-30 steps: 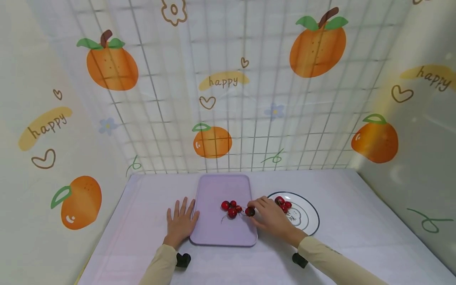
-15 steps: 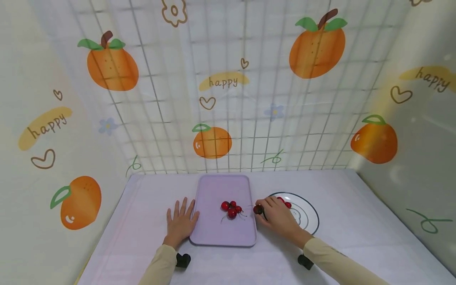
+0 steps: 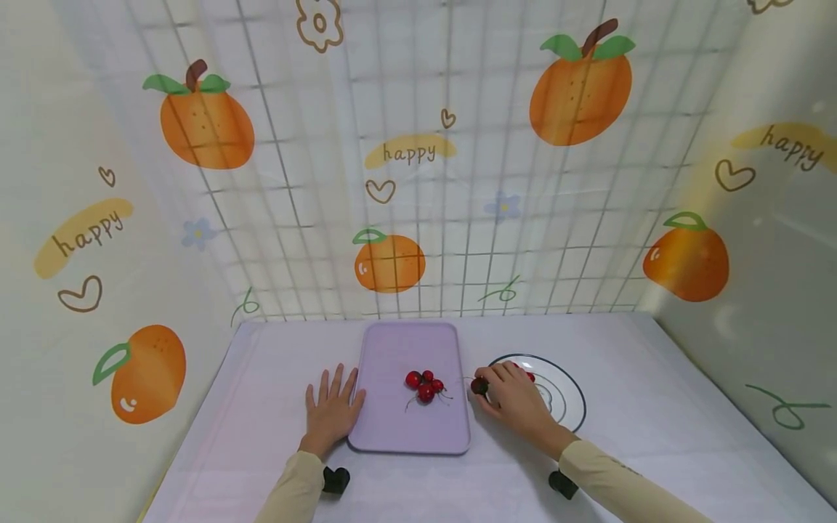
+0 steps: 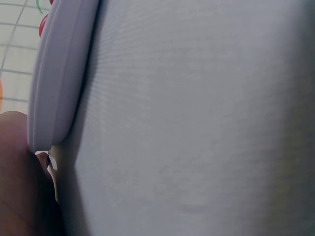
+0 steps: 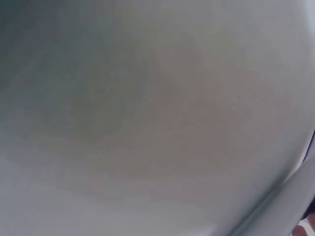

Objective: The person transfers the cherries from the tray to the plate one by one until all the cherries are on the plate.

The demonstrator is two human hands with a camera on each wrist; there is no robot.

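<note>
My left hand (image 3: 331, 410) lies flat with fingers spread on the table, left of a lilac tray (image 3: 408, 428). Its thumb is at the tray's edge; in the left wrist view, part of the hand (image 4: 22, 182) shows beside the tray wall (image 4: 64, 73). Several red cherries (image 3: 426, 393) with thin stems lie in a cluster on the tray. Between tray and plate, my right hand (image 3: 519, 407) pinches a dark red cherry (image 3: 479, 386). That hand partly covers a white plate (image 3: 570, 396) with a dark rim and the red cherries (image 3: 530, 377) on it.
Two black heart-shaped objects (image 3: 336, 480) are near the wrists, one by each sleeve. A white curtain printed with oranges (image 3: 389, 263) hangs over a wire grid behind the table (image 3: 654, 407). The right wrist view shows mostly blurred pale surface.
My right hand has moved right, from over the tray's right edge toward the plate, carrying the dark cherry away from the cluster. My left hand has stayed in place.
</note>
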